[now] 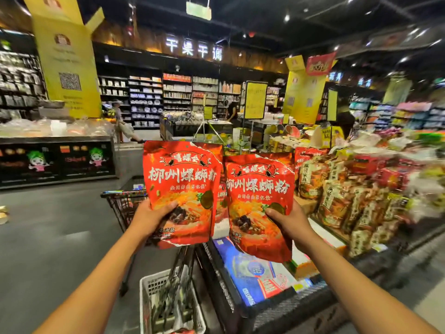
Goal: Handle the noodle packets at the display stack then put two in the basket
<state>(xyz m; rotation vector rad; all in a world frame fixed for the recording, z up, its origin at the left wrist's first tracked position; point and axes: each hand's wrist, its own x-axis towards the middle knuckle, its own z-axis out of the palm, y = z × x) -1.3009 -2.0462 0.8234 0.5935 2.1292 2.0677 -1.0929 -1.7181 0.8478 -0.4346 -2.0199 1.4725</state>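
Pouches of red instant noodles are held up side by side, one in each hand, above a shopping cart point(243, 307). The left pouch point(181, 189) is gripped at its lower left edge by the left hand point(154, 216), thumb curled across the printed front and fingers hidden behind. The right pouch point(260, 203) is gripped at its lower right edge by the right hand point(287, 220), thumb likewise pressed on the front. Both pouches are held upright with their fronts to the camera, the two nearly touching at their inner edges; a further red pouch seems to be tucked behind them, though this cannot be made out clearly. Below, a blue and white box point(255, 276) lies in the cart, and a white basket point(168, 307) stands at its near end. To the right, a display shelf point(356, 196) is stacked with more packets. The step in hand is judged to be a comparison or check of the two pouches after they were picked up, with neither yet set down. If they are to be kept, a lowering of both arms toward the open cart would be called for, with the grips loosened only once the pouches are over the bare space beside the box.
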